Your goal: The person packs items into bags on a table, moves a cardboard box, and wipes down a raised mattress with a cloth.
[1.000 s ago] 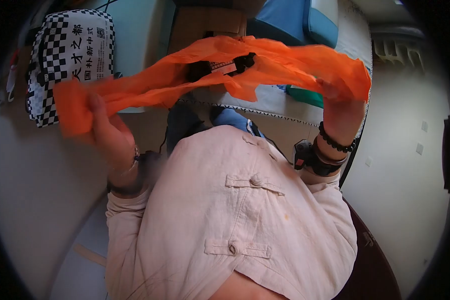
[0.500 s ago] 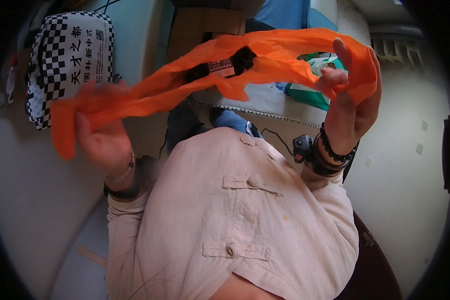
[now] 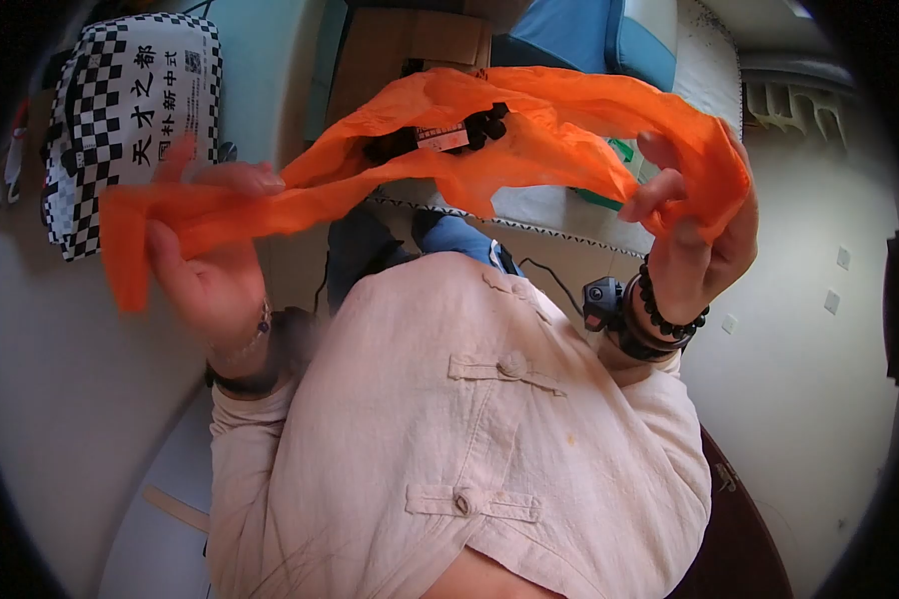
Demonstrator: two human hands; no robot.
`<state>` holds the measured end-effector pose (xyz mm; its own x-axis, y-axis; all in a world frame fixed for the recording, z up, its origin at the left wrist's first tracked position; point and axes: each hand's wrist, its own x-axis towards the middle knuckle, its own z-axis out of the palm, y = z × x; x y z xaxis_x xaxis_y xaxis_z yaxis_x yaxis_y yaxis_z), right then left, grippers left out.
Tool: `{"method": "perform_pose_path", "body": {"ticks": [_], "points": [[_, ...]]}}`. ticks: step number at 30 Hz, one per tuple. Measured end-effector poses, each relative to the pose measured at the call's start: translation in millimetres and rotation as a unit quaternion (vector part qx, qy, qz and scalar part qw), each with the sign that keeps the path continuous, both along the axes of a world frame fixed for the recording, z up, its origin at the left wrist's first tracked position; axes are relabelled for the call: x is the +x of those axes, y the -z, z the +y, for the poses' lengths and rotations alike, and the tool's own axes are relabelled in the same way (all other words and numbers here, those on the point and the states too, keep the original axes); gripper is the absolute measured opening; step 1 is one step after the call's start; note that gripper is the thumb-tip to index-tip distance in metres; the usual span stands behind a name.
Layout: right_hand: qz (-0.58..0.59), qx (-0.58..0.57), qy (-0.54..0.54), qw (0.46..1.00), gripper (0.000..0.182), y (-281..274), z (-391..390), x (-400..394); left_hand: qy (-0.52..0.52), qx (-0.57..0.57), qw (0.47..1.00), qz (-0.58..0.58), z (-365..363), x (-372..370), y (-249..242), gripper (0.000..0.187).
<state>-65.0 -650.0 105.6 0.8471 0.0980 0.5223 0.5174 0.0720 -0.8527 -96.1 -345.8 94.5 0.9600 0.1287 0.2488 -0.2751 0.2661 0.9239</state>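
A thin orange plastic bag (image 3: pixel 514 165) is stretched sideways in front of my chest, its mouth spread between both hands. My left hand (image 3: pixel 210 285) grips one end, the thumb below and the fingers partly behind the film, with a loose orange flap hanging past it. At the other end, my right hand (image 3: pixel 714 235) has the bag looped around it, fingers curled on the edge. Between the bag's two sides a black item (image 3: pixel 395 148) shows, bearing a pale printed label (image 3: pixel 442 136); its kind I cannot make out.
A checkered black-and-white package (image 3: pixel 175 100) with printed characters stands at the left. Beyond the orange bag are a cardboard box (image 3: pixel 370 60) and a blue cushioned seat (image 3: pixel 559 35). A green item (image 3: pixel 619 150) is partly covered. A wall (image 3: pixel 799 349) lies to the right.
The orange bag's mouth is spread wider in the middle. My right hand's fingers have come lower and curled closer on the edge; the left hand has hardly moved.
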Motion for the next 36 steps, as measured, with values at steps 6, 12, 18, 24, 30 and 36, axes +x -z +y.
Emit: {"method": "perform_pose_path", "body": {"ticks": [6,12,18,24,30,36], "points": [[-0.043,-0.005,0.0,0.999,0.045,-1.4,3.0,9.3,0.022,0.025,0.999,0.011,5.8,13.1,-6.8,0.054],[-0.088,-0.097,0.029,0.991,0.05,-11.2,19.0,14.5,0.042,0.038,0.998,-0.009,-2.3,17.6,-7.3,0.055],[-0.047,-0.105,0.044,0.992,0.053,-11.2,18.9,13.2,0.05,0.031,0.998,-0.015,-2.3,9.8,-6.7,0.057],[-0.082,-0.07,0.02,0.994,0.049,-6.2,24.1,18.6,0.042,0.027,0.999,-0.005,-6.0,6.9,-6.9,0.056],[-0.125,-0.152,-0.118,0.973,0.035,-30.7,40.4,37.6,0.101,0.129,0.982,0.089,-0.8,24.3,-9.2,0.04],[-0.108,-0.082,-0.245,0.96,0.015,-6.4,89.0,61.7,0.168,0.44,0.878,-0.087,-42.2,62.4,-5.3,0.037]]}}
